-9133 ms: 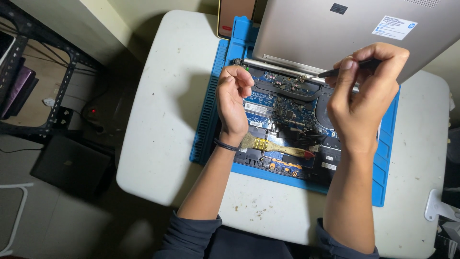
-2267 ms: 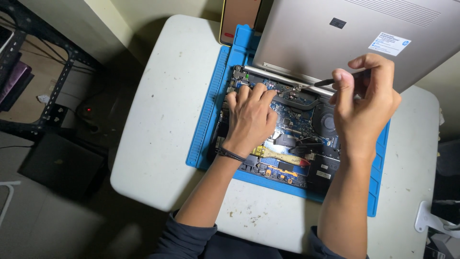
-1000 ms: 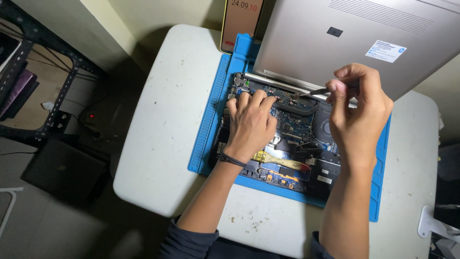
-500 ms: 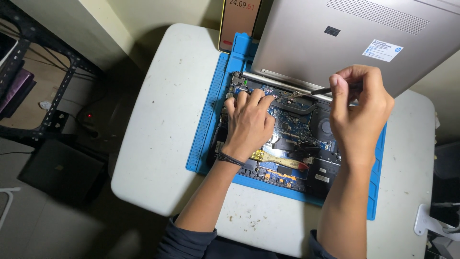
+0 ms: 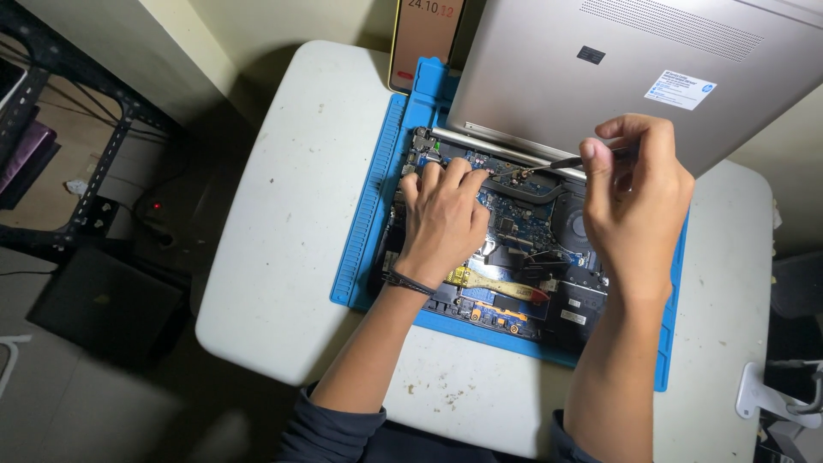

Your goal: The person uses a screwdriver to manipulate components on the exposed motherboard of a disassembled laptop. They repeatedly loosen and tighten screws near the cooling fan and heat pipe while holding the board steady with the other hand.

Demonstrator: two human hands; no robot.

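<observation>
Seen from the head camera, an opened laptop [image 5: 531, 249] lies on a blue mat [image 5: 364, 231] on a white table [image 5: 291, 257], its circuit board bare and its silver lid [image 5: 617, 77] tilted up at the far side. The left hand [image 5: 446, 219] rests palm down on the board, fingers spread and pressing near the hinge, gripping nothing (a dark band sits at its wrist). The right hand [image 5: 639, 201] is pinched closed around a thin metal tool [image 5: 557, 163], probably tweezers, whose tip meets the board just beside the left fingertips. A yellow ribbon cable [image 5: 497, 285] lies below the left hand. A phone [image 5: 424, 39] leans at the table's far edge.
</observation>
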